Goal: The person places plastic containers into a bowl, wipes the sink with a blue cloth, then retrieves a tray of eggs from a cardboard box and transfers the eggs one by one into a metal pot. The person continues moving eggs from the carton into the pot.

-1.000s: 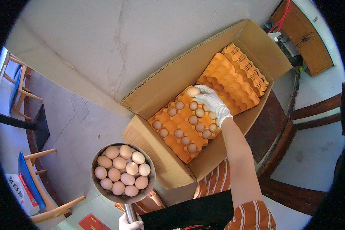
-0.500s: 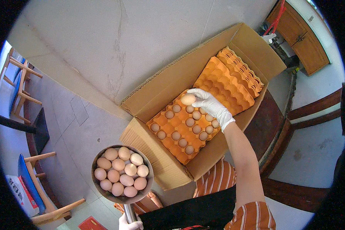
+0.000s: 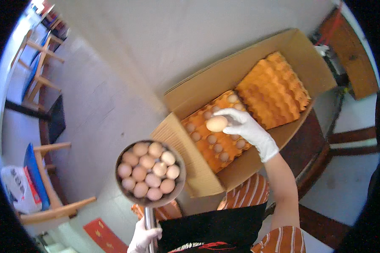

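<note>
My right hand point(image 3: 247, 128), in a white glove, pinches a light brown egg point(image 3: 217, 124) above an orange egg tray point(image 3: 201, 149). That tray lies in a long cardboard box point(image 3: 207, 80) and has several eggs in its cups. My left hand point(image 3: 144, 237), also gloved, grips the metal handle of a round pan point(image 3: 181, 185) at the lower middle. Several brown and pale eggs point(image 3: 147, 162) fill the pan, which is held up left of the box's flap.
Stacked orange trays point(image 3: 274, 90) fill the far right of the box. A dark wooden chair point(image 3: 312, 147) stands to the right. At left are wooden chairs point(image 3: 48, 177) with blue seats, a white bag point(image 3: 19, 189) and a black table base point(image 3: 57, 118). A wall point(image 3: 177, 38) rises behind.
My right hand has drawn the egg back from the tray, toward the pan. My view has shifted, so the box and pan sit farther right. The left hand keeps its grip.
</note>
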Demonstrator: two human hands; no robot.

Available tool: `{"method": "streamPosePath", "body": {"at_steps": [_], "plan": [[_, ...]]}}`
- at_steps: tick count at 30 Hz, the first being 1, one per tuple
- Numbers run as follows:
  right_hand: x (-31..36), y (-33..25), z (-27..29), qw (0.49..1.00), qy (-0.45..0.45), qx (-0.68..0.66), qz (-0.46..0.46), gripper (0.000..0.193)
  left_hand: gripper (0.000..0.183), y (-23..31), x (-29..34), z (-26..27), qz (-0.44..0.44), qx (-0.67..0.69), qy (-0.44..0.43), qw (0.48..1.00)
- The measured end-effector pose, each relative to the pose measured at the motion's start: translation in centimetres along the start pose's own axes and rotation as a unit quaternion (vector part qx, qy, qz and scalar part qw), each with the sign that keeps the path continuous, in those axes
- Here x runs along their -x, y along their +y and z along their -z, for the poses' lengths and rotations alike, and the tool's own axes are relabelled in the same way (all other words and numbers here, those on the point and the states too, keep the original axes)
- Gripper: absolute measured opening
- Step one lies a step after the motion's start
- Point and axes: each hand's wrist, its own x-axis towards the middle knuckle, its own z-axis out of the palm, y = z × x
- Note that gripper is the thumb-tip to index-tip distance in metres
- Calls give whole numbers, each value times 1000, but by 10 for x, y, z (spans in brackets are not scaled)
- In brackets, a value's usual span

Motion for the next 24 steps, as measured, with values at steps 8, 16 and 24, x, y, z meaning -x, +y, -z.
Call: {"method": "streamPosePath", "body": {"at_steps": [8,16,24], "plan": [[19,-8,-125,972,-122,154,129,44,38,0,4,5,0,9,-35,999],[19,12,-182,902,-92,317,279,25,39,4,3,1,6,9,-34,999],[31,18,-175,879,-22,395,267,35,39,-3,-2,2,-10,29,-44,999]]}}
